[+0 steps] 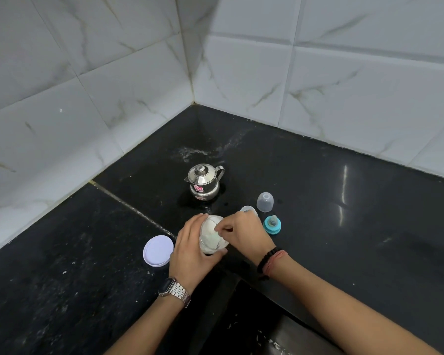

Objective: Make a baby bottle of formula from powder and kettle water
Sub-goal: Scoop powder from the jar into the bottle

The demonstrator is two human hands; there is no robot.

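Observation:
My left hand (192, 248) grips an open container of white formula powder (212, 238) on the black counter. My right hand (241, 233) reaches into the container's mouth with fingers pinched together; what they pinch is hidden. The container's white lid (158, 250) lies flat to the left. A small steel kettle (205, 181) with its lid on stands behind. The open baby bottle (249, 210) stands just behind my right hand, mostly hidden. Its clear cap (265, 201) and blue ring with teat (272, 224) sit to the right.
The black stone counter (344, 213) meets white marble-patterned tiled walls (87, 98) in a corner behind the kettle. A wet patch (190, 152) lies near the corner. The counter's front edge drops away below my forearms.

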